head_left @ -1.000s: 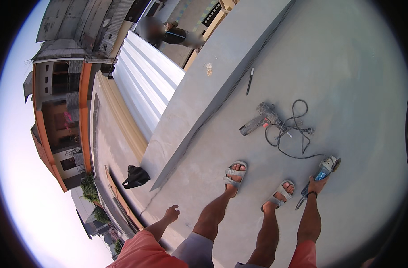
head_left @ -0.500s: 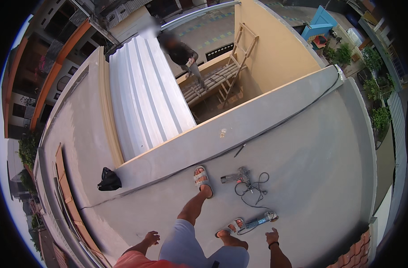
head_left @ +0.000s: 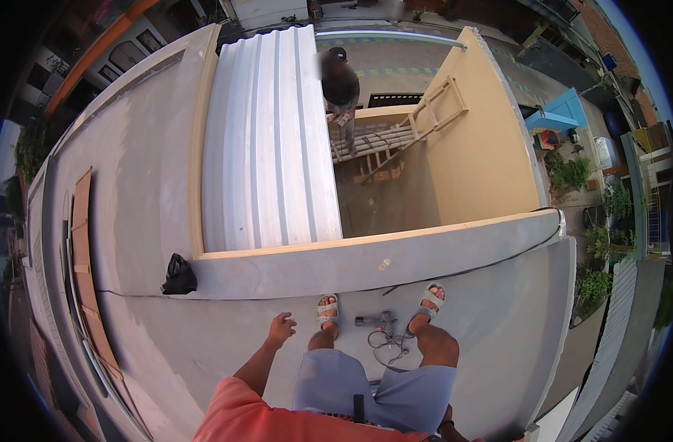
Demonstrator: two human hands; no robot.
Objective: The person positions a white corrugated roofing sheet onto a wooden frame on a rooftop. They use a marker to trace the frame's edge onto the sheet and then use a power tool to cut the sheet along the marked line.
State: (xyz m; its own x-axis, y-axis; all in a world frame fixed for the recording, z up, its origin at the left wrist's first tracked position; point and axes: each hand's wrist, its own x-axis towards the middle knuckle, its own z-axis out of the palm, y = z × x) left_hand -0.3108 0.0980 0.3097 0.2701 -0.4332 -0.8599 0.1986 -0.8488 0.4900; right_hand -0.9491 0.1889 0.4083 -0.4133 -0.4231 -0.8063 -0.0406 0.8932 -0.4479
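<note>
My left hand (head_left: 281,326) hangs over the grey roof slab (head_left: 241,331), empty, with its fingers apart. Low in the picture, beside my shorts, only part of my right hand (head_left: 447,426) and a dark wristband show; its fingers are hidden. Between my sandalled feet lies a dusty power drill (head_left: 378,320) with a coiled black cord (head_left: 386,348). My legs and shorts cover most of the blue angle grinder. Neither hand touches a tool.
A low parapet (head_left: 300,272) borders an opening partly covered by corrugated metal sheets (head_left: 266,147). Inside, another person (head_left: 342,87) stands by a bamboo platform and wooden ladder (head_left: 443,107). A black plastic bag (head_left: 179,275), long boards (head_left: 86,272) and a cable (head_left: 484,267) lie about.
My right foot has stepped forward to the parapet, past the drill. My left hand has risen forward, while my right hand has dropped back beside my shorts. The view has turned.
</note>
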